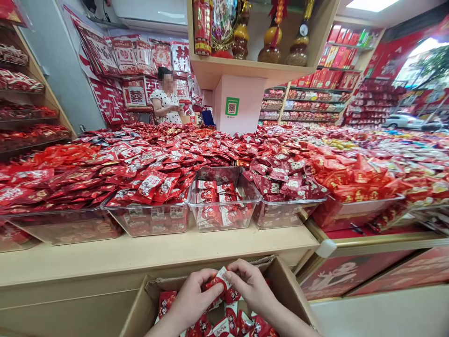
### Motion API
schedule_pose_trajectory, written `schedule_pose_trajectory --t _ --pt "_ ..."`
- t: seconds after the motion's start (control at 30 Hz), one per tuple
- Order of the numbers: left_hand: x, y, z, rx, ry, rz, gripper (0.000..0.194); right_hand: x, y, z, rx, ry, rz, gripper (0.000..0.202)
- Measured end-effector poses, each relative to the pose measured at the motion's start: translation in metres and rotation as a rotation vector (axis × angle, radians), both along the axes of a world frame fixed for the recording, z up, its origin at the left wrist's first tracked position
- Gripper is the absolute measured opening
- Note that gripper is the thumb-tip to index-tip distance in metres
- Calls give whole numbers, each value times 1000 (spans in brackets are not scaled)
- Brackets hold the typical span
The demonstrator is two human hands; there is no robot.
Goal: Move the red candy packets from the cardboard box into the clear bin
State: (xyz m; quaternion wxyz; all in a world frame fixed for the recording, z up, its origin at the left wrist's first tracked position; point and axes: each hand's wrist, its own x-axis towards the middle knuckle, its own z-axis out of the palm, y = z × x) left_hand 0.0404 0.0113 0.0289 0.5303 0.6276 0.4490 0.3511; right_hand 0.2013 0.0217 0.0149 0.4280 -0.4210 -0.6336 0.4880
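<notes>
A: State of grip?

B: Both closed. The left hand (192, 296) and the right hand (253, 285) pinch a small red-and-white packet (223, 276) between thumbs and fingers.

A: Position of the packet?

B: Lower centre of the frame, above an open cardboard box (292, 288). Loose packets (222, 326) in similar colours lie in the box, below the hands.

A: Beyond the box?

B: A pale counter (157, 255), left to middle of the frame, bearing clear tubs in a row. The middle tub (224, 204) is filled lower than its neighbours; the left tub (147, 206) and the right tub (294, 202) are heaped above their rims.

A: Background?

B: Upper left: a person (166, 105) in a spotted top. Just above centre: a green-bordered sign (232, 106) on a white post (247, 103).
</notes>
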Motion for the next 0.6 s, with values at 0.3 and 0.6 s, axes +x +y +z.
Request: schedule_pose_trajectory --t 0.3,0.6 --pt "0 -1 -12 -137 -173 -106 25 -2 1 -5 -104 64 42 25" --pt "1 3 -11 -174 -298 109 25 -13 -6 -22 -303 345 188 36"
